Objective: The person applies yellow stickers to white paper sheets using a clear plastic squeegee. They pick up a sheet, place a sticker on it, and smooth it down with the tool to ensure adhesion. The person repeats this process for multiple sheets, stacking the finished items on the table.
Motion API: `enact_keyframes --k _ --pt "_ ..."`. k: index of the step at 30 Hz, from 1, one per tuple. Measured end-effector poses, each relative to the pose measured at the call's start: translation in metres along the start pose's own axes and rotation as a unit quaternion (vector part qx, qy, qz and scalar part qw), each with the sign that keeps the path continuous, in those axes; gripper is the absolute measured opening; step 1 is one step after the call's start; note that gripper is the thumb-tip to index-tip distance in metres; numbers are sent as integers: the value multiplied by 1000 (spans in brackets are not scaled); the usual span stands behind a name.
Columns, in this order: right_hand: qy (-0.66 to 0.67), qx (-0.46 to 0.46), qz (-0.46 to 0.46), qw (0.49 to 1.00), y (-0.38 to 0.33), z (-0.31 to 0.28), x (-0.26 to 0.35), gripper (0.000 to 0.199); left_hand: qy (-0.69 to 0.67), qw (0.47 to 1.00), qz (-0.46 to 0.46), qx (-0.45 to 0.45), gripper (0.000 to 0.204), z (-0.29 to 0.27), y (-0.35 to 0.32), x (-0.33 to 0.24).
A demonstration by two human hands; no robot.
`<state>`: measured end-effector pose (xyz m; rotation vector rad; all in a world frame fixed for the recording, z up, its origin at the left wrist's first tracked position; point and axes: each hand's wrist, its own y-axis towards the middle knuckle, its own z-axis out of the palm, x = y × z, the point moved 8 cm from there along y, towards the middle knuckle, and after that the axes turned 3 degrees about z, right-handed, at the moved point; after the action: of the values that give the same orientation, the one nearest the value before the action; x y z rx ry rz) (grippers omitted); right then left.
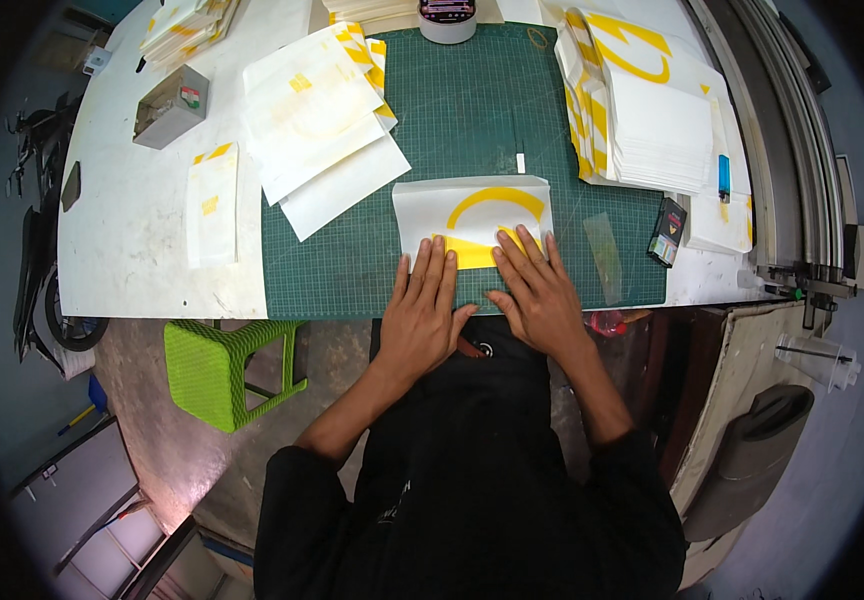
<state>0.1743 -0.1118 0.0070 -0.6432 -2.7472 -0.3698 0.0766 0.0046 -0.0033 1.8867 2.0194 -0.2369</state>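
Observation:
A white paper sheet with yellow print (422, 210) lies on the green cutting mat (452, 110), close to its front edge. Its near edge appears folded up, showing a yellow strip. My left hand (422, 310) presses flat on the left part of this edge, fingers stretched forward. On the right part lies my right hand (540, 300), also flat, its fingers slightly spread and its thumb pointing inward. Neither hand grips anything. The paper beneath my fingers is hidden.
Loose white sheets (312, 110) overlap at the mat's left. A thick stack of folded papers (652, 130) stands right, near a blue lighter (724, 178) and a small black box (667, 232). A grey box (170, 107) sits far left; a green stool (222, 365) stands below.

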Motion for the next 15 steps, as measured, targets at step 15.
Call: enact_keyframes --k 15 --pt "4 8 15 1000 0 1 -1 56 -5 1000 5 3 77 1 -1 2"
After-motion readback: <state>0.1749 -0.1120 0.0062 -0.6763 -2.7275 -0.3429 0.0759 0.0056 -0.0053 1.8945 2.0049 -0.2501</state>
